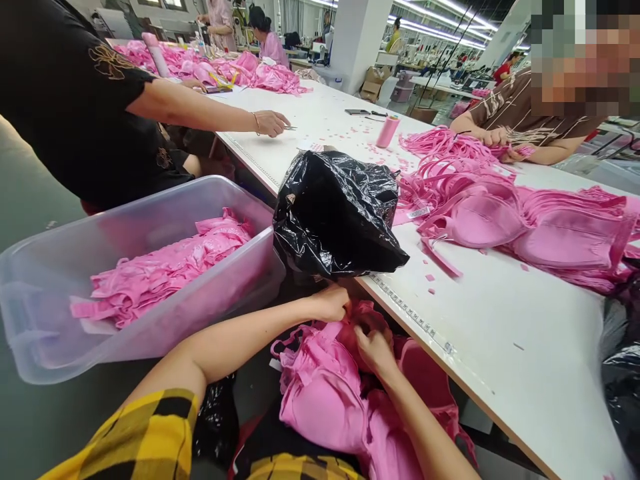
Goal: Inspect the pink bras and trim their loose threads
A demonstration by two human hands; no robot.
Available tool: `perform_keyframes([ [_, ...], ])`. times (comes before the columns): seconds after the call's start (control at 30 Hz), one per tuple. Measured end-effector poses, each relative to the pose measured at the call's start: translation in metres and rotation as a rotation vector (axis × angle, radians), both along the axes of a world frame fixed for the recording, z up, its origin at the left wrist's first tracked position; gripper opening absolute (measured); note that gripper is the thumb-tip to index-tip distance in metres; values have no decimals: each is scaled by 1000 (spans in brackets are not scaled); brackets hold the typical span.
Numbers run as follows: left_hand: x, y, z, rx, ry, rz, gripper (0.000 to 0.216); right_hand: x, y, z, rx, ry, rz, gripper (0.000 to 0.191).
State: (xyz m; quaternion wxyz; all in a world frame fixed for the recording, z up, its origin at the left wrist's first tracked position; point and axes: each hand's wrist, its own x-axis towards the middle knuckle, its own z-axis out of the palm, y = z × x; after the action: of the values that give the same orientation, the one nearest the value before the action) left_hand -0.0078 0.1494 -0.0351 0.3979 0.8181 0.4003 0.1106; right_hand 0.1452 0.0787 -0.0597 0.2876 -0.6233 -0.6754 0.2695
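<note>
A heap of pink bras point(325, 393) lies in my lap, below the edge of the white table point(500, 333). My left hand point(331, 302) reaches in from the left, fingers closed on the pink fabric at the top of the heap. Just right of it, my right hand point(373, 347) is also closed, pinching the same pink bra fabric. Both hands sit under a black plastic bag point(337, 213) that hangs over the table's edge.
A clear plastic bin point(40, 287) with pink garments stands at my left. More pink bras point(525, 227) and straps lie on the table, with a pink thread spool point(387, 131). A person in black reaches over the table at left; another person works at the far right.
</note>
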Motion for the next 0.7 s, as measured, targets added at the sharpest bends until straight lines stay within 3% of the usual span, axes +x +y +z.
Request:
perform_keyframes([
  [0.1, 8, 1, 3, -17, 19, -39, 21, 0, -1, 3, -11, 10, 43, 30],
  [0.2, 14, -4, -2, -16, 20, 24, 16, 1, -3, 6, -19, 3, 68, 28],
  [0.33, 7, -9, -11, -31, -32, 85, 15, 7, 1, 11, -42, -4, 140, 23],
  [0.5, 0, -16, -11, -31, -76, 41, 10, 16, 10, 22, -98, 14, 267, 12],
  [0.7, 6, -11, -18, -26, -96, 65, 11, 19, 16, 32, -130, 22, 202, 18],
])
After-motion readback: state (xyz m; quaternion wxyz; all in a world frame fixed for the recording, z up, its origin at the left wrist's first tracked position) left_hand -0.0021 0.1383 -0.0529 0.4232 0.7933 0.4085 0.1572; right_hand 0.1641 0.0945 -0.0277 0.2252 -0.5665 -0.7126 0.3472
